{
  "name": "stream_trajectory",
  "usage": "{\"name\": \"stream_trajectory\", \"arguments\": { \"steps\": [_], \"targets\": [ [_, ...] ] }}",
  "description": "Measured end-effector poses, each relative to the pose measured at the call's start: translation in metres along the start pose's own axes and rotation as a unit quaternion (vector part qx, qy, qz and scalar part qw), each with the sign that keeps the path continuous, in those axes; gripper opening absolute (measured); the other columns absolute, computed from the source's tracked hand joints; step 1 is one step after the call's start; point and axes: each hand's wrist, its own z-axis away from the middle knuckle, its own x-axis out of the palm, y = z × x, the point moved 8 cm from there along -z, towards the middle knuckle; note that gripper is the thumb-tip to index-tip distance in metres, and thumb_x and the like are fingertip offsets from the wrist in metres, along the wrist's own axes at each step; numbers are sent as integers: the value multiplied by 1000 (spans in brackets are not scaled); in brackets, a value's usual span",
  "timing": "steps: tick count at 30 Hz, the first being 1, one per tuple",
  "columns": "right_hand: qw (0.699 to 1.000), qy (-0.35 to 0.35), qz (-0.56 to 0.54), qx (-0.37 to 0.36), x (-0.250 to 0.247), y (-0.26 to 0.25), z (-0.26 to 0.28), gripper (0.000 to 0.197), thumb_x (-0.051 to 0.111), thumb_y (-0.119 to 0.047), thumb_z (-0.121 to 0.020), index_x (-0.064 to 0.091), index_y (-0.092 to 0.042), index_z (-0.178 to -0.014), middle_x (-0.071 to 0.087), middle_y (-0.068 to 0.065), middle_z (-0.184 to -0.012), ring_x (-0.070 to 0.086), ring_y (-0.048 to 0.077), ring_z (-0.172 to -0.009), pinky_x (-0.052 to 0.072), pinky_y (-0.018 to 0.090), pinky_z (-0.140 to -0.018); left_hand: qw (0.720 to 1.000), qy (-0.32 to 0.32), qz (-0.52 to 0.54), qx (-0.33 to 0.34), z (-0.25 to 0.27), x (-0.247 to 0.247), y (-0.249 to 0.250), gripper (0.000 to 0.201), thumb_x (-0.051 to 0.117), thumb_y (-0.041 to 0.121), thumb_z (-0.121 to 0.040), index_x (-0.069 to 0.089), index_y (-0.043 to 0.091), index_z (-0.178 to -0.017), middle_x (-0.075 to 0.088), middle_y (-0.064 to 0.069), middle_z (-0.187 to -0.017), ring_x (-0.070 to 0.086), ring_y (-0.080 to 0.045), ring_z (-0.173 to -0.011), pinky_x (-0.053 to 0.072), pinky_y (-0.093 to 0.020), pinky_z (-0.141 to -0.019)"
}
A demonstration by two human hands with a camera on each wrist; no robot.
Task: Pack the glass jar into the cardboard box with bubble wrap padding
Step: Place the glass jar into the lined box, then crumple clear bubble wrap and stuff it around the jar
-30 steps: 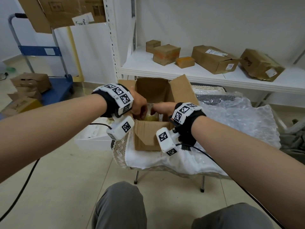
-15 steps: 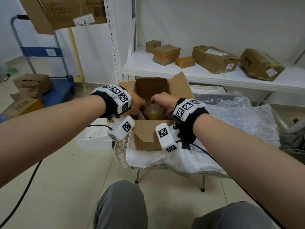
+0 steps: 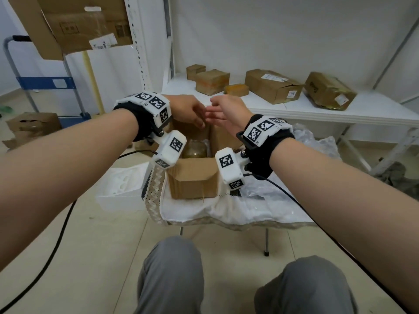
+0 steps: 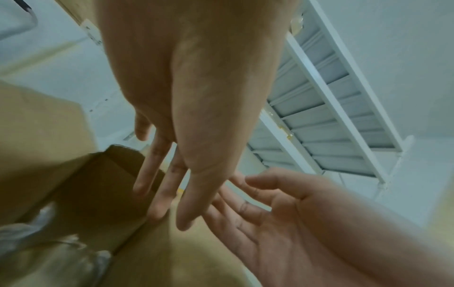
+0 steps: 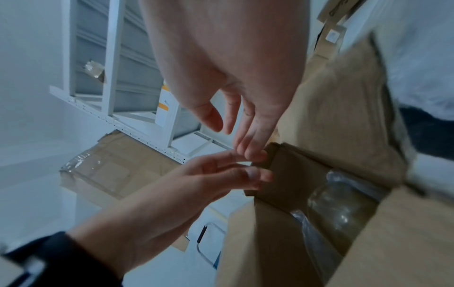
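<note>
- Standing upright inside the open cardboard box (image 3: 192, 180), the glass jar (image 3: 196, 148) has bubble wrap (image 5: 309, 229) tucked beside it.
- Left hand (image 3: 188, 111) and right hand (image 3: 226, 112) hover above the box — fingers loose, nearly touching, holding nothing.
- More bubble wrap (image 3: 317, 143) lies right of the box on the cloth-covered counter (image 3: 204, 211).

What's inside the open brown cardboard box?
The open brown cardboard box holds a clear glass jar with crinkly clear bubble wrap beside it. The box walls hide the jar's bottom and whatever lies beneath it.
</note>
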Motion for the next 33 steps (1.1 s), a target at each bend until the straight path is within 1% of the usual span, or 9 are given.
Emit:
{"name": "stream_trajectory", "arguments": {
  "steps": [4,8,13,17,19,23,26,29,33],
  "targets": [
    [997,67,13,-45,-41,-14,12,14,46,-2,-95,59,-3,-89,59,13,-74,56,21,-58,53,30,-55,998,38,24,38,-4,-12,53,19,68,27,-89,69,18,-106,72,6,-86,66,-6,-74,49,-25,-80],
    [986,149,38,-66,-92,-16,26,17,45,-3,-93,60,-6,-84,58,6,-63,55,17,-51,42,23,-45,996,45,41,60,-13,-1,105,15,71,29,-87,70,17,-96,73,1,-86,68,-12,-72,56,-30,-72],
    [981,160,112,8,-146,14,35,16,49,-14,-90,53,-16,-74,57,2,-74,56,16,-65,48,33,-71,996,7,50,69,-21,42,155,12,77,25,-80,72,16,-87,72,0,-78,66,-14,-66,53,-25,-59],
    [974,171,123,80,-180,51,42,18,43,-7,-91,51,-13,-76,58,4,-76,59,17,-70,43,27,-70,994,-41,65,79,-27,85,177,18,77,17,-80,74,7,-95,73,-5,-82,67,-16,-65,58,-26,-63],
    [971,167,127,118,-191,70,47,12,44,-10,-95,52,-13,-87,59,5,-83,60,18,-77,46,25,-67,994,-52,45,88,-28,100,186,22,78,17,-80,73,7,-99,74,-5,-89,69,-17,-71,59,-28,-70],
    [956,166,151,189,-206,105,53,31,48,-20,-92,53,-12,-121,64,10,-110,63,22,-90,48,41,-94,990,-92,-20,101,-35,136,191,38,80,22,-79,70,9,-114,71,-4,-108,66,-20,-96,53,-31,-85],
    [951,158,170,204,-209,117,52,43,49,-22,-92,50,-11,-134,63,12,-118,62,22,-80,46,36,-76,987,-130,-47,85,-44,165,182,53,79,24,-80,63,9,-128,66,-6,-125,61,-24,-113,49,-34,-96],
    [948,153,173,220,-213,127,49,46,49,-22,-93,47,-10,-138,62,14,-120,62,27,-89,43,37,-74,986,-137,-71,66,-53,187,170,61,82,24,-77,59,11,-133,62,-7,-129,60,-27,-116,49,-36,-97],
    [949,148,158,229,-217,138,44,47,49,-21,-94,46,-10,-139,60,16,-128,61,29,-94,43,40,-78,991,-96,-71,52,-60,196,159,36,73,11,-82,68,8,-117,67,-12,-120,64,-31,-106,53,-39,-92]
  ]
}}
